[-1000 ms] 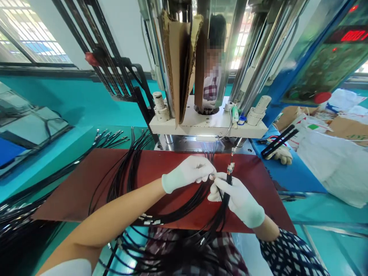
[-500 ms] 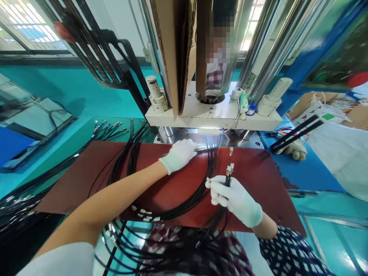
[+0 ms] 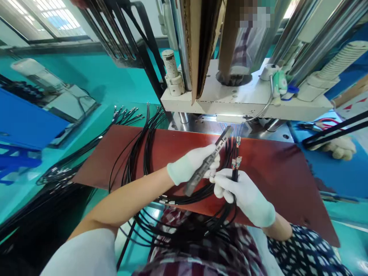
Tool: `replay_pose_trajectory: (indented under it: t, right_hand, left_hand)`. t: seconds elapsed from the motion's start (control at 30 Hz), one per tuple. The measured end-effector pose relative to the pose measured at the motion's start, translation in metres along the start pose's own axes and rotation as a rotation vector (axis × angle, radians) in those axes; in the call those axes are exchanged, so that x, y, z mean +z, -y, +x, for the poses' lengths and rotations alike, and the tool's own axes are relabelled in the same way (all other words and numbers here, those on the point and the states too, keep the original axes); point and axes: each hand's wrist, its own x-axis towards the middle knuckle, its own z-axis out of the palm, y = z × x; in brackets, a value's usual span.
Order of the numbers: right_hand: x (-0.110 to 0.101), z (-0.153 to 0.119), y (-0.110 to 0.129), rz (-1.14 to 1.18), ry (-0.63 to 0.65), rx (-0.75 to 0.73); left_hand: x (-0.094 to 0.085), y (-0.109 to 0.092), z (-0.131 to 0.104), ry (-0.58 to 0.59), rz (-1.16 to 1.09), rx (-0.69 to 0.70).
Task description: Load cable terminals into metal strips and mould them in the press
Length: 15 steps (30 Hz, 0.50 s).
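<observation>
The left hand (image 3: 199, 163) has come back from the foot of the machine (image 3: 201, 108) since the earlier frame, lifting a slotted gray bar (image 3: 209, 161) over the red desk (image 3: 278, 165), while the right hand (image 3: 244, 195) keeps its grip on a bunch of black cables (image 3: 235, 175). Both hands wear thin white gloves.

The left hand is clamped on the middle of the gray bar, which slants with its far end toward the machine and its near end toward the worker's lap. Just beside it, the right hand is closed around the black cables, its thumb and forefinger drawn together close to the left hand's fingers. Metal plugs (image 3: 236, 163) top the cables, standing above the right hand's fingers. Whether anything small sits between that thumb and forefinger, I cannot tell.

Behind the gray bar, thin wires (image 3: 238, 129) reach to the front of the machine. A curved bundle (image 3: 198, 197) of dark cable crosses the desk below the hands, with pale tags (image 3: 171, 202) at the near edge. More cords (image 3: 132, 165) drape over the desk's left part. At right, a work glove (image 3: 340, 147) lies on a blue surface (image 3: 330, 172).
</observation>
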Motion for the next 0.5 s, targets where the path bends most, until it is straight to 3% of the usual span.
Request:
replay_pose_trajectory:
  t: [0.13, 0.4, 0.5]
  right_hand:
    - [0.002, 0.003, -0.001, -0.057, -0.026, 0.021]
    - [0.011, 0.009, -0.011, -0.092, -0.068, 0.114]
    - [0.015, 0.009, -0.010, -0.123, -0.093, 0.108]
  left_hand:
    - [0.005, 0.013, 0.021, 0.069, -0.127, -0.025]
    - [0.005, 0.019, 0.022, -0.074, -0.174, -0.004]
    - [0.008, 0.020, 0.018, -0.133, -0.068, 0.088]
